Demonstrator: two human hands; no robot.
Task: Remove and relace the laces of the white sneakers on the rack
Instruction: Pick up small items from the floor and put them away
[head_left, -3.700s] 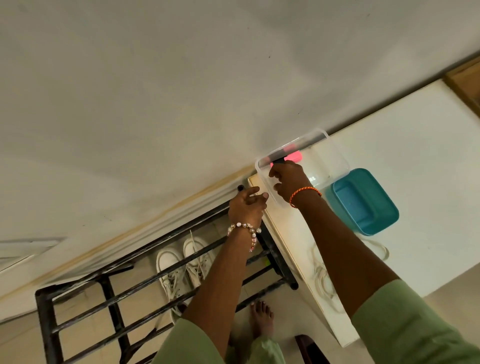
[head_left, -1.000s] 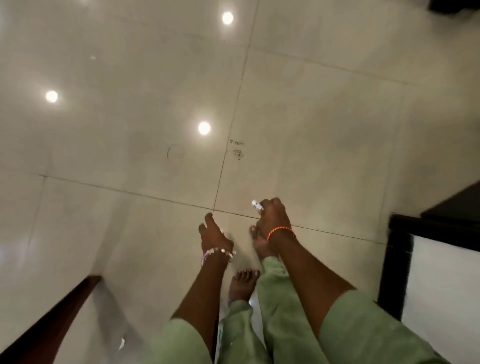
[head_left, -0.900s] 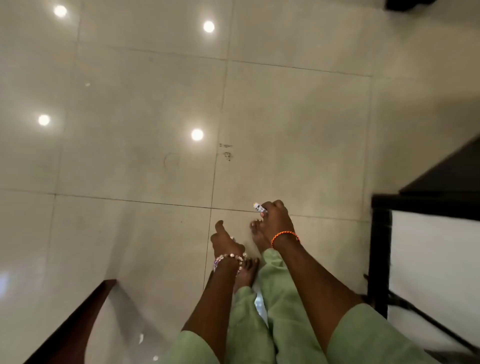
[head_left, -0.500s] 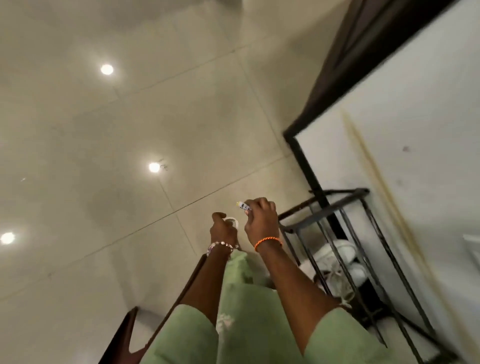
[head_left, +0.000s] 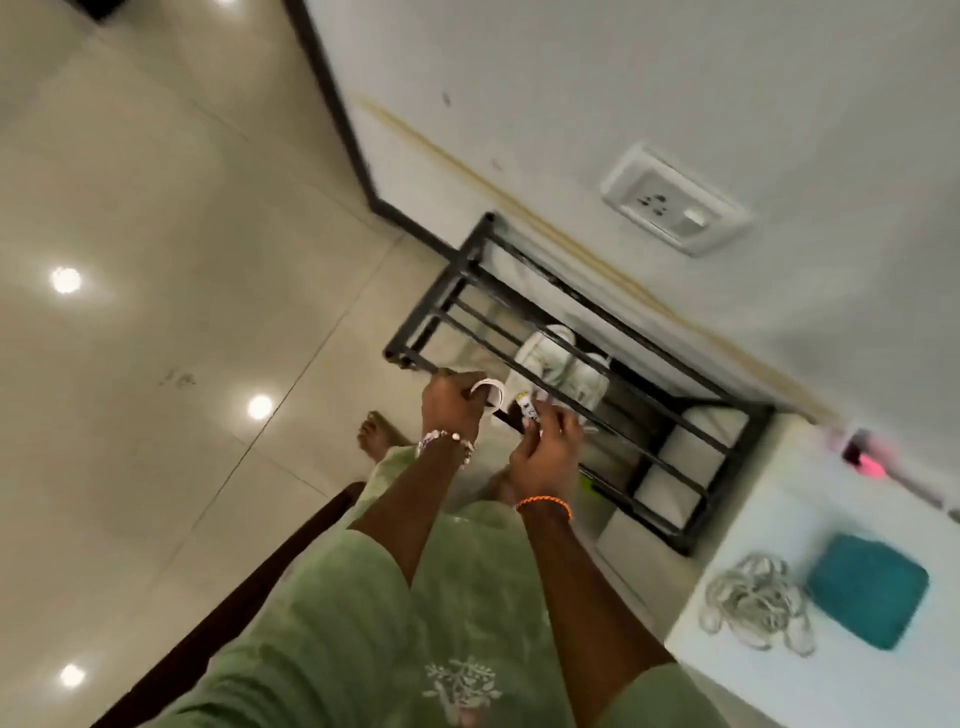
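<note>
Two white canvas sneakers (head_left: 563, 364) stowed on black metal rack (head_left: 452, 291), laces gathered at white table (head_left: 779, 499) front edge, relacing pending; left hand (head_left: 451, 402) gripping white loop (head_left: 491, 392), right hand (head_left: 545, 449) pinching small tube (head_left: 529, 409).

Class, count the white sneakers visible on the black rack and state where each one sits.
2: one white sneaker and a second sneaker touching its right side, both under the rack bars; others may be hidden.

No legible text (tube print blurred)
</note>
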